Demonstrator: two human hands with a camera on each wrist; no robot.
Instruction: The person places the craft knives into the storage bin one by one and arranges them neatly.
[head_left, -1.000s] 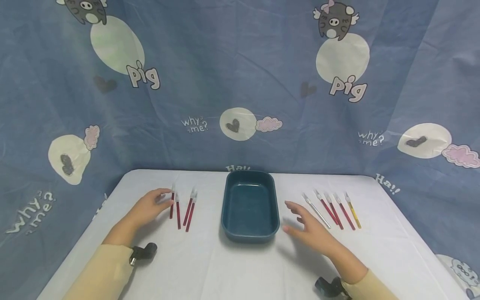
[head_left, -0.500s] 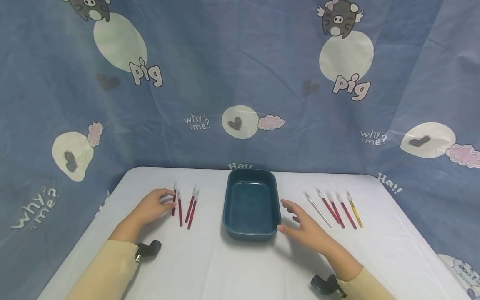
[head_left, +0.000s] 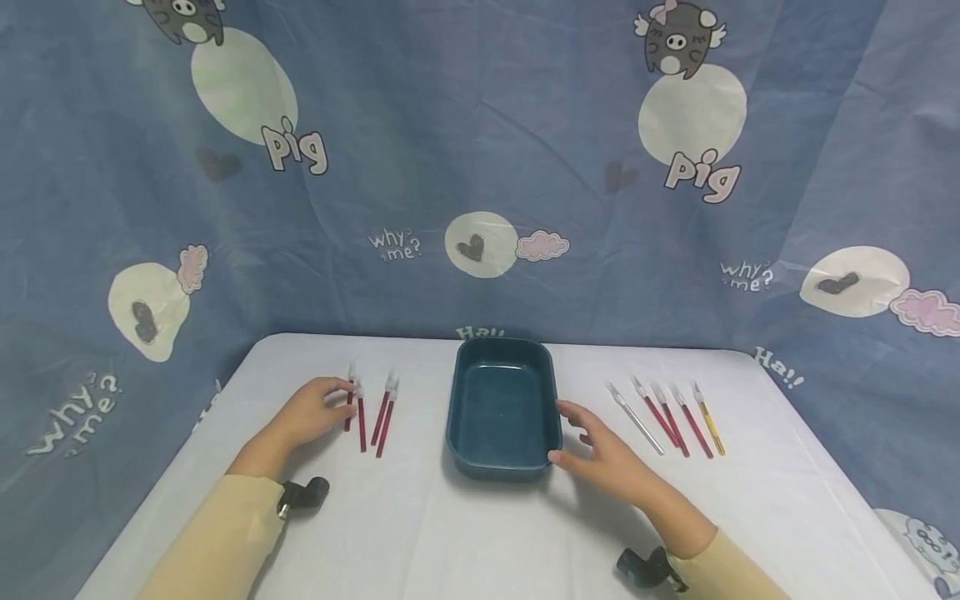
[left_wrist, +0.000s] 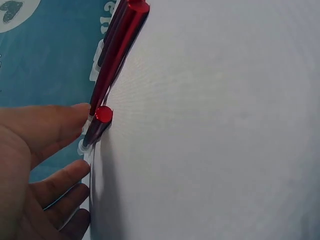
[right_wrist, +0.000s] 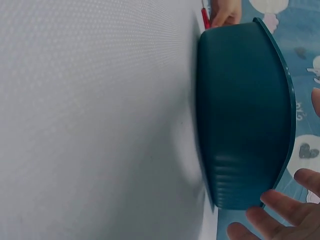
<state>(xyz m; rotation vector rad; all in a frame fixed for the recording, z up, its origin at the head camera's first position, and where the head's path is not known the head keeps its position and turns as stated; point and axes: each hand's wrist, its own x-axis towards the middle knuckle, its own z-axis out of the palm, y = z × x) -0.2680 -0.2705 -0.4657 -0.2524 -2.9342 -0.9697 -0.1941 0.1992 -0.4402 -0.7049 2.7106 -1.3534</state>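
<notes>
My left hand (head_left: 311, 412) is over the left group of capped craft knives. Its fingers are relaxed and apart, with thumb and index tips beside the leftmost red craft knife (head_left: 348, 412). Another red craft knife (head_left: 362, 425) lies just right of the thumb. In the left wrist view a red craft knife (left_wrist: 102, 115) points its handle end at the camera, between thumb and fingers. My right hand (head_left: 611, 458) is at the right side of a dark teal rectangular dish (head_left: 504, 471), fingers loosely spread, tips at or near its rim; the right wrist view cannot settle contact.
Two more red craft knives (head_left: 384, 425) lie between the left hand and the dish. To the right are a silver craft knife (head_left: 637, 421), several red craft knives (head_left: 693, 429) and a yellow one (head_left: 710, 425). A patterned blue cloth (head_left: 420, 150) hangs behind the white table (head_left: 450, 550).
My right hand has moved left, from a gap beside the dish to its right rim. The left hand has shifted slightly right by the leftmost knives. The view has tilted a little.
</notes>
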